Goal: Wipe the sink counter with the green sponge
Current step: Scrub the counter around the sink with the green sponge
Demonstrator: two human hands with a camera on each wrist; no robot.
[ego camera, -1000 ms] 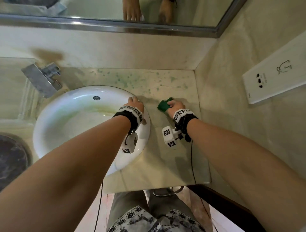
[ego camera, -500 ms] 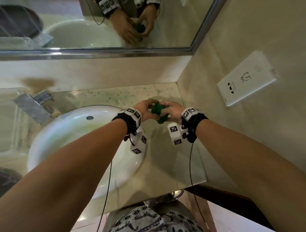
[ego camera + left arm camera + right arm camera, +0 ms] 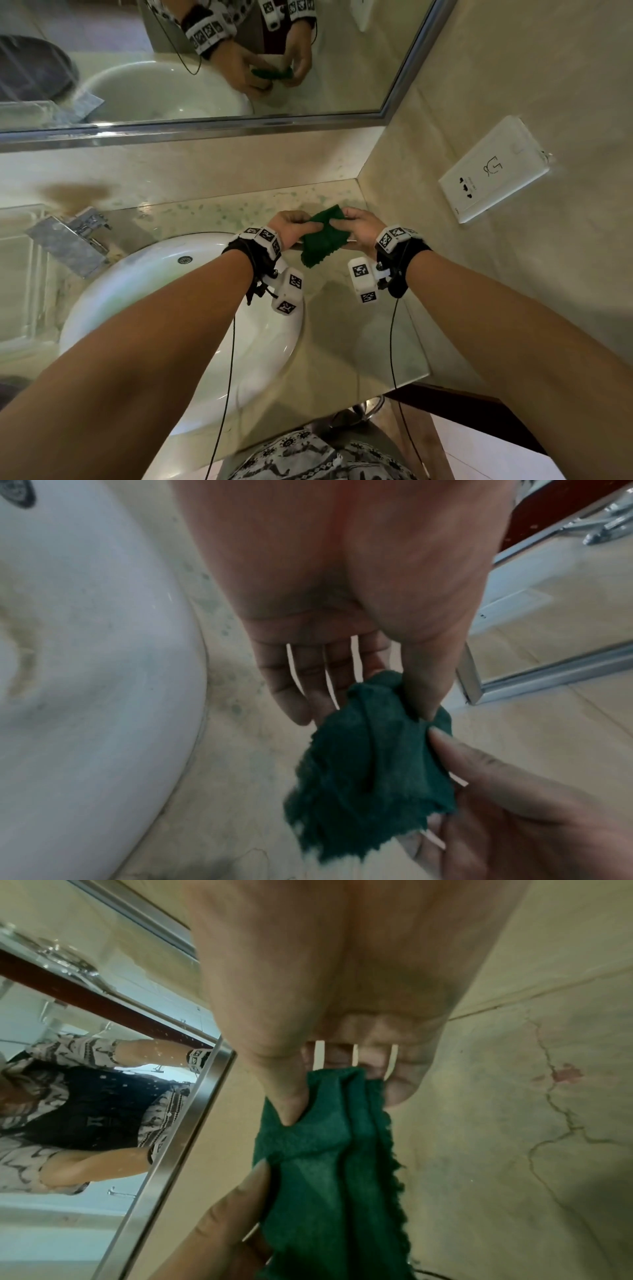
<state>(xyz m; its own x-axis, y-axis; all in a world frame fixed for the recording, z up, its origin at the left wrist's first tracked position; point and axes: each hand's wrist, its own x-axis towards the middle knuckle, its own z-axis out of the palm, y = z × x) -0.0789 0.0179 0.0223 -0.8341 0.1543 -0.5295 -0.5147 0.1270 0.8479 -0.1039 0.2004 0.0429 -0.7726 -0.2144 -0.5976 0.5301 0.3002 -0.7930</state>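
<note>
The green sponge (image 3: 323, 236) is a thin, floppy dark green pad with frayed edges, held in the air above the beige sink counter (image 3: 346, 329), right of the basin. My left hand (image 3: 294, 228) pinches its left edge between thumb and fingers; the left wrist view shows that thumb pressed into the sponge (image 3: 369, 756). My right hand (image 3: 356, 228) pinches the opposite edge, its thumb dug into the folded sponge (image 3: 329, 1150). The sponge hangs spread between both hands.
The white round basin (image 3: 178, 308) lies left of the hands, with a chrome faucet (image 3: 68, 236) at its back left. A mirror (image 3: 205, 58) runs along the back wall. A white wall socket plate (image 3: 493, 171) sits on the right wall. Green stains speckle the counter's back strip.
One second ago the right hand alone pressed the sponge on the counter and the left rested on the basin rim. Both hands have since lifted the sponge and spread it between them.
</note>
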